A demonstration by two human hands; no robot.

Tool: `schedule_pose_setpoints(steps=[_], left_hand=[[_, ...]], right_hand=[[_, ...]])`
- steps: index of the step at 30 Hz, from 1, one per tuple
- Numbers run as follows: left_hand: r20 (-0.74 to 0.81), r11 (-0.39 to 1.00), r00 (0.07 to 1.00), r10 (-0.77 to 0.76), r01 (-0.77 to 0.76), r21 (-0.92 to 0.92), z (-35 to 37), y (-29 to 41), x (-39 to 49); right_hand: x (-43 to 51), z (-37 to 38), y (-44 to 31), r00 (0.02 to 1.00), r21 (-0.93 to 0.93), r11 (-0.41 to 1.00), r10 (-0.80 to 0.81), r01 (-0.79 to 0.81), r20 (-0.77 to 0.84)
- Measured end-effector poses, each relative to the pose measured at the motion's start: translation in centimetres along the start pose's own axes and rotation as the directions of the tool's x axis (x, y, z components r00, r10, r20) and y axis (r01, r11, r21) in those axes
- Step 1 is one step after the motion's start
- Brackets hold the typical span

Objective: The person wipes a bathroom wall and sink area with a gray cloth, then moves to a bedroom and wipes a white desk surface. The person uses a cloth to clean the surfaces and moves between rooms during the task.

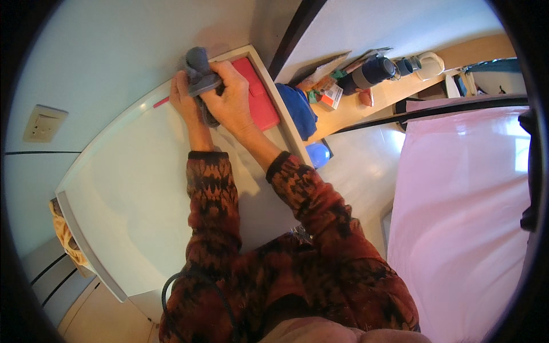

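Note:
A dark grey item [198,70], soft-looking and perhaps a small shoe or a folded cloth, is held up between both hands over the far end of a white table [128,197]. My left hand [183,96] grips it from the left and is partly hidden behind it. Fingers and thumb of my right hand [229,96] close on its right side. Its lower part hangs beside my right wrist. A red case or folder [257,98] lies at the table's far right corner, just right of my right hand. A thin red stick [161,102] lies left of my left hand.
Raised rims edge the table, with a wall and a socket plate [45,123] beyond. To the right are a blue cloth [296,109], a blue ball-like object [318,155], a wooden shelf with a dark flask [369,73] and a box [331,96], and a pink sheet [459,184].

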State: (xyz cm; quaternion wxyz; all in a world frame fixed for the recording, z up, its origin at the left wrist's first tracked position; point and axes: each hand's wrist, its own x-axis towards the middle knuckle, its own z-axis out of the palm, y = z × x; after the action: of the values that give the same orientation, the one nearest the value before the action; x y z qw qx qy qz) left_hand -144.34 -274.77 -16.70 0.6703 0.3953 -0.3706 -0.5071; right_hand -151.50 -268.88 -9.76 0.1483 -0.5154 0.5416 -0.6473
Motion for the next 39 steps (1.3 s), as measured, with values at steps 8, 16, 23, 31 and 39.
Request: schedule_pose_setpoints(steps=[8,16,23,31,39], left_hand=[[0.119,0.993,0.993,-0.023,0.009,0.119,1.7,1.6,-0.8],[0.144,0.994,0.988,-0.054,0.039,0.101,1.6,1.3,-1.0],[0.105,0.989,0.984,-0.147,0.143,0.046,1.6,1.4,-1.0],[0.101,0.991,0.991,-0.089,0.078,0.107,2.0,2.1,-1.4],[0.295,0.988,0.951,-0.096,0.053,0.148,2.0,1.9,-1.6]], right_hand=[[0.3,0.4,3.9,0.974,0.226,0.952,0.223,-0.208,-0.041],[0.1,-0.2,3.5,0.962,0.331,0.907,0.274,-0.262,0.012],[0.9,-1.9,4.9,0.836,0.692,0.535,0.516,-0.485,0.188],[1.4,-3.2,6.6,0.813,0.865,-0.136,0.298,-0.484,0.501],[0.7,-3.0,6.9,0.73,0.839,-0.199,0.418,-0.507,0.541]])
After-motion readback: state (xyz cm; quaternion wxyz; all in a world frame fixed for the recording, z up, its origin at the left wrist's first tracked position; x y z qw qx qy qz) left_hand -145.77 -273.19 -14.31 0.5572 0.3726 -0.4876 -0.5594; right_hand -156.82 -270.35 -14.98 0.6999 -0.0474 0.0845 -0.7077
